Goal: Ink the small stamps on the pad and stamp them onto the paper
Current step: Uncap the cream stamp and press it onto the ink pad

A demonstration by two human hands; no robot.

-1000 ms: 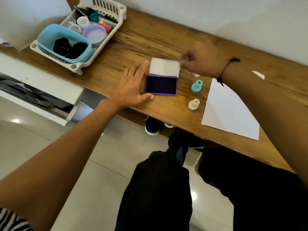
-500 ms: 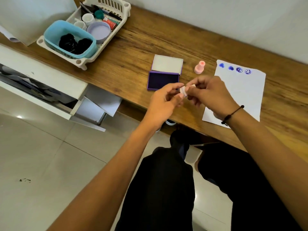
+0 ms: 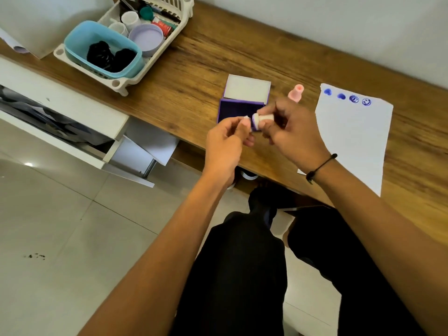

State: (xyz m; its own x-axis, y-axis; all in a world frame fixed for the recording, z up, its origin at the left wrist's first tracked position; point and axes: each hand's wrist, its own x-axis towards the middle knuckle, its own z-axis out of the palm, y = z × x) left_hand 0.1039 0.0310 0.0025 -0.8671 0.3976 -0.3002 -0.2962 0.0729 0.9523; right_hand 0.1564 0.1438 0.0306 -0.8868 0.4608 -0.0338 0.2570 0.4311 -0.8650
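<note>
My right hand (image 3: 294, 134) grips a small cream stamp (image 3: 262, 118) sideways, its inked purple face pointing left. My left hand (image 3: 226, 144) pinches a small pale cap (image 3: 246, 118) just off that face. Both hands hover over the desk's front edge, in front of the open purple ink pad (image 3: 238, 107), whose lid (image 3: 247, 89) lies flipped back. A pink stamp (image 3: 296, 93) stands upright between the pad and the white paper (image 3: 351, 141). The paper carries several blue prints (image 3: 346, 98) along its top edge.
A white rack (image 3: 121, 81) at the desk's back left holds a blue basket (image 3: 80, 40), cups and a lilac lid (image 3: 145, 38). The wooden desk (image 3: 194, 76) ends just below my hands. White drawers (image 3: 72, 122) stand open to the left. My dark-trousered legs (image 3: 242, 263) are below.
Since a second ago my hands left the ink pad and came together near the desk edge with the cream stamp. In the last half second my left fingers drew slightly away from its face.
</note>
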